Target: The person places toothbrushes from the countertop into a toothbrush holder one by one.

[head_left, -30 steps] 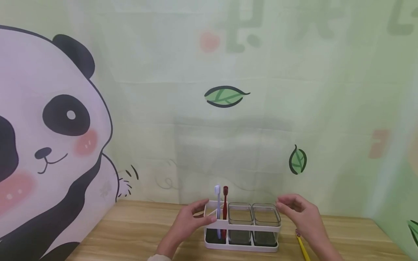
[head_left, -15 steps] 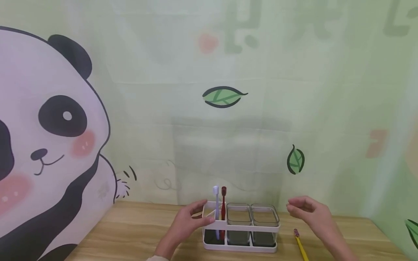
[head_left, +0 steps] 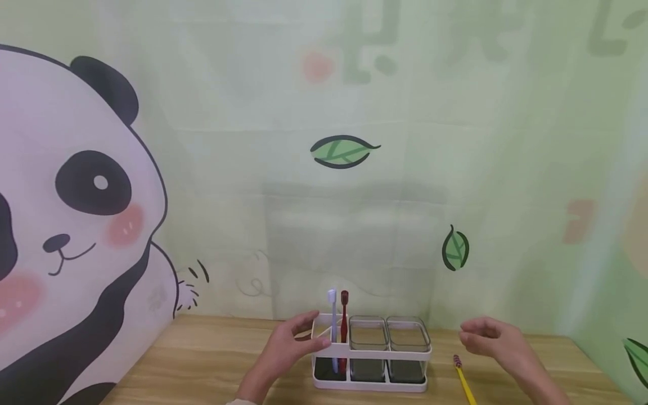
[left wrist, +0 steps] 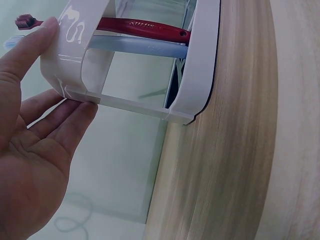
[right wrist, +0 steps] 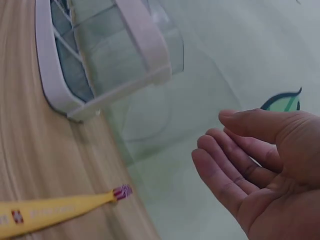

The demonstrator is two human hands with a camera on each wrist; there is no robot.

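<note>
A white toothbrush holder (head_left: 372,355) stands upright on the table, with a pale blue toothbrush (head_left: 334,326) and a dark red toothbrush (head_left: 345,318) upright in its left section. My left hand (head_left: 286,349) grips the holder's left end. In the left wrist view its thumb (left wrist: 37,42) lies on the front of the upper band and the other fingers are at the side. To the right, my right hand (head_left: 498,340) is apart from the holder, its fingers loosely bent around nothing. A yellow toothbrush (head_left: 464,382) lies on the table between that hand and the holder.
Two clear cups (head_left: 368,333) sit in the holder's middle and right sections. Behind the wooden table (head_left: 202,360) hangs a pale green backdrop (head_left: 228,169) printed with a panda and leaves.
My right hand has drawn away to the right from the holder's right end. The left hand keeps its grip on the holder, and the view has shifted slightly.
</note>
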